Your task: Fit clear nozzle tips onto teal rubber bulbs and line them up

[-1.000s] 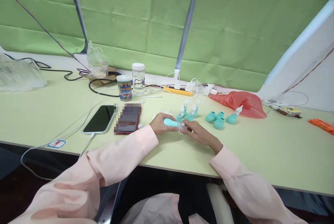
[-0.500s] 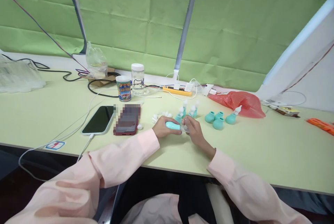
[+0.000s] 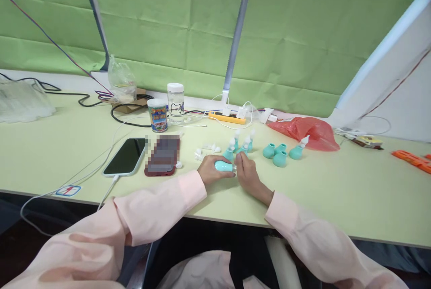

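My left hand (image 3: 209, 170) is wrapped round a teal nasal aspirator bulb (image 3: 223, 166), which lies on its side with its neck to the right. Closed at that neck, my right hand (image 3: 248, 173) grips a clear nozzle, mostly hidden by the fingers. Just behind my hands stand several teal aspirators with white tips (image 3: 230, 148). To their right are several bare, open-necked bulbs (image 3: 279, 159) and one tipped aspirator (image 3: 296, 152). Loose white nozzle tips (image 3: 213, 147) lie behind my left hand.
Two phones lie on the left, one pale-edged (image 3: 125, 157) and one red-cased (image 3: 163, 156). Behind them stand a printed cup (image 3: 158, 116) and a lidded jar (image 3: 175, 102). A yellow power strip (image 3: 226, 117), white cables and a red plastic bag (image 3: 305, 132) line the back.
My right hand has turned, its fingers now closed more tightly over the nozzle at the bulb's neck. My left hand keeps its hold. The view has shifted slightly.
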Demonstrator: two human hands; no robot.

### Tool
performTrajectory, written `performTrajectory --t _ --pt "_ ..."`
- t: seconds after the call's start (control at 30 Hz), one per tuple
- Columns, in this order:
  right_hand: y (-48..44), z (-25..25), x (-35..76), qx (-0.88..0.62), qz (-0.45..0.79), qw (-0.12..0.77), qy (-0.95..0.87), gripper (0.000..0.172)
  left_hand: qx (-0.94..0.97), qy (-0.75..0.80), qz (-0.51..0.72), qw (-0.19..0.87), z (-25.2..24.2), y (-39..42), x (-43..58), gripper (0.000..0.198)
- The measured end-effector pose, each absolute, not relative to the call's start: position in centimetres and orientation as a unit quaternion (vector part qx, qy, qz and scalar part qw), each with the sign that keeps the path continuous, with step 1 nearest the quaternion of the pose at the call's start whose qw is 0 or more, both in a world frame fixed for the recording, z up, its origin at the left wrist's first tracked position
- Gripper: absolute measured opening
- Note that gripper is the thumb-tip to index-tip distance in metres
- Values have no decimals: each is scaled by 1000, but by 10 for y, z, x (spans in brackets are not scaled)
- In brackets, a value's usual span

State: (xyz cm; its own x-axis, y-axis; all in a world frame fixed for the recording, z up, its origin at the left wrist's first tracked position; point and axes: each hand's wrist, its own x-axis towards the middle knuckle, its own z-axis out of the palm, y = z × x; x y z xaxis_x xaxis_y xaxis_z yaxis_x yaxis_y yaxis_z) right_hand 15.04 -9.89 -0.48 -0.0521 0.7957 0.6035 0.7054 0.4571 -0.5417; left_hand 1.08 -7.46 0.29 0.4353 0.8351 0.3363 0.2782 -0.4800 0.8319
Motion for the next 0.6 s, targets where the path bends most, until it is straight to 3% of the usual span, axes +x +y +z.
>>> performTrajectory --t 0.13,0.33,0.6 --pt "-100 -1 142 -528 144 525 -651 26 765 376 417 314 3 -79 14 35" --pt "-93 -4 138 -534 296 551 -569 29 810 343 430 203 1 -77 12 33" --pt "-91 -6 137 -541 473 523 -458 22 892 353 282 -20 -3 -79 13 33"
